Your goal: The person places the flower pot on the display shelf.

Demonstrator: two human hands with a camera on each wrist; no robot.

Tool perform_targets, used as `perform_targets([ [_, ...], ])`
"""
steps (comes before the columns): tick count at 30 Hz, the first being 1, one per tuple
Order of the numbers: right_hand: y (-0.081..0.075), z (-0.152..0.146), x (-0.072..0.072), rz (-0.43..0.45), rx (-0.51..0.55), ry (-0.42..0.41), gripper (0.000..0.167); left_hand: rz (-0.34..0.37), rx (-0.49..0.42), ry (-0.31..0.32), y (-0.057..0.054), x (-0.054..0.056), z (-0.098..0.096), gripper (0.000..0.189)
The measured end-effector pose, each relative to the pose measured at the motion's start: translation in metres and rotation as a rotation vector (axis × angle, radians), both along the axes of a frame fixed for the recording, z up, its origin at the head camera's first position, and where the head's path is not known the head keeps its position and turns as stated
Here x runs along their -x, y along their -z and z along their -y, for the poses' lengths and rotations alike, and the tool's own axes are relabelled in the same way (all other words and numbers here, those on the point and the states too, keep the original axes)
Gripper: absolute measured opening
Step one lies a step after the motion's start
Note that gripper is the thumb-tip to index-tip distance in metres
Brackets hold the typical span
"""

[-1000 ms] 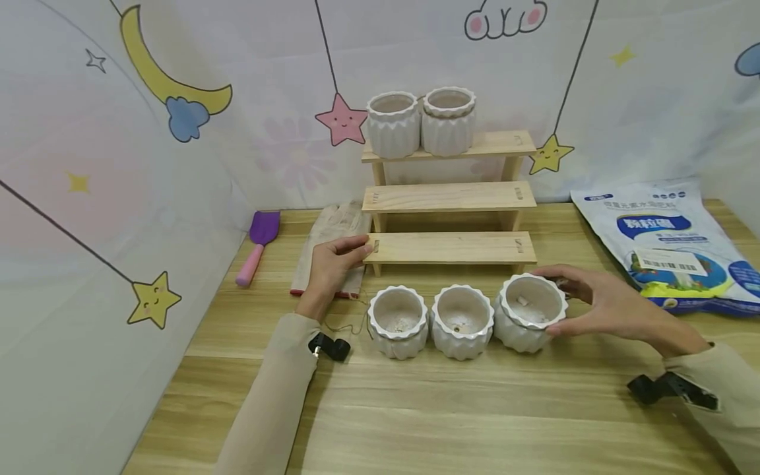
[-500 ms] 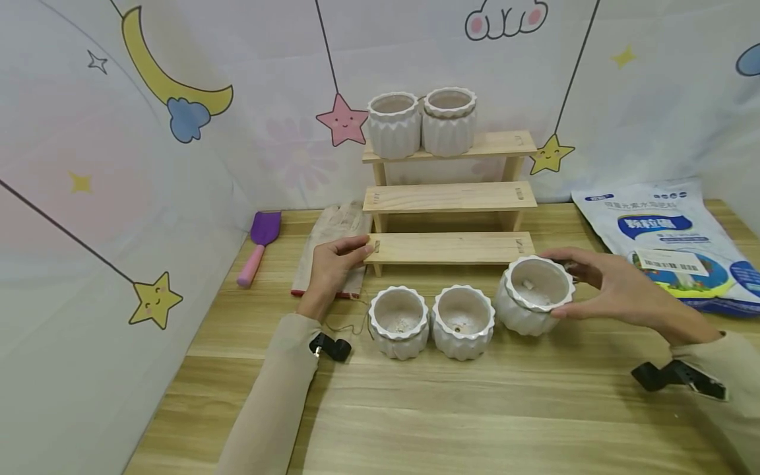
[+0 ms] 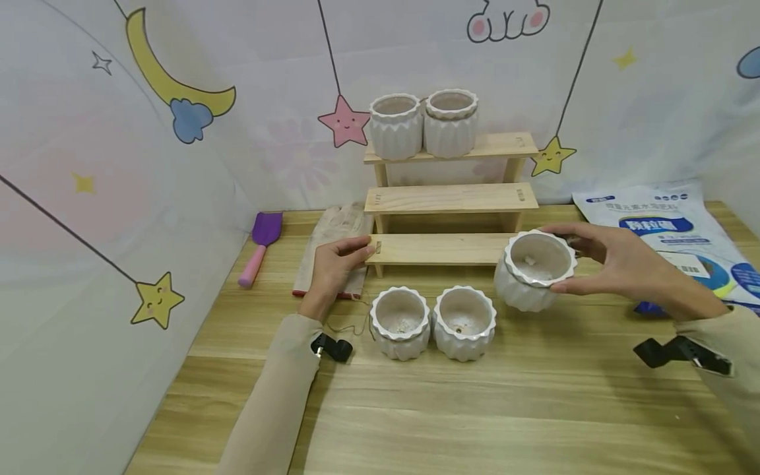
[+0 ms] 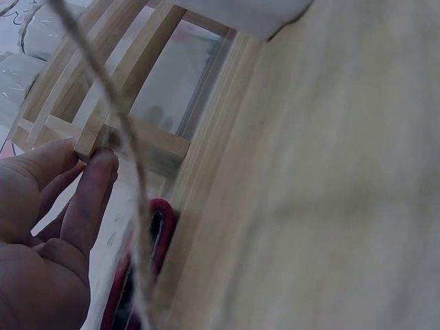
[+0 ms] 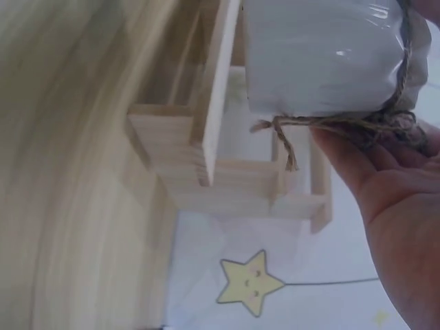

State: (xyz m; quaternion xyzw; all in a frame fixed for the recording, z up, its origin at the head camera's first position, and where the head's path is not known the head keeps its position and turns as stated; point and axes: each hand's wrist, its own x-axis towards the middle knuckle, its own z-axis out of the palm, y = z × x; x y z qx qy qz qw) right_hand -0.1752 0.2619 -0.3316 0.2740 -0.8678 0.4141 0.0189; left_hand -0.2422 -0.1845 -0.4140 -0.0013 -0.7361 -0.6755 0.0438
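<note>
My right hand point(image 3: 632, 260) grips a white ceramic flower pot point(image 3: 525, 284) by its scalloped rim, thumb at the near side. The pot is tilted toward me, raised above the table, and overlaps the right end of the lowest shelf. Twine is tied round its neck, with a knot point(image 5: 399, 127) beside my fingers in the right wrist view. My left hand point(image 3: 335, 267) pinches the left end of the bottom board point(image 3: 439, 249) of a three-tier wooden plant stand point(image 4: 155, 137). Two similar pots, a left one point(image 3: 400, 323) and a right one point(image 3: 464, 323), stand before the stand.
Two more pots, one left point(image 3: 396, 128) and one right point(image 3: 451, 125), sit on the top shelf. A cloth glove point(image 3: 332, 231) and a purple-and-pink shovel point(image 3: 259, 247) lie left of the stand. A printed bag point(image 3: 641, 204) lies at the right. Printed fabric point(image 3: 285, 86) hangs behind.
The right hand has lifted the rightmost pot off the row and moved it up toward the stand's lowest shelf. My left hand stays on the board's end.
</note>
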Motion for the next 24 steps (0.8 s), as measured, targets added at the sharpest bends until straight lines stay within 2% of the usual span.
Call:
perform_targets([
  [6,-0.016,0.005,0.009,-0.006,0.012,-0.016,0.082,0.002,0.005,-0.002,0.000,0.000,0.000,0.028],
  [18,-0.042,0.008,0.030,0.046,0.005,0.042,0.078,0.004,-0.004,-0.004,0.000,0.001,0.000,0.028],
  [24,-0.055,0.009,0.046,0.027,0.010,0.068,0.073,0.007,0.004,-0.002,-0.002,0.000,-0.001,0.028],
])
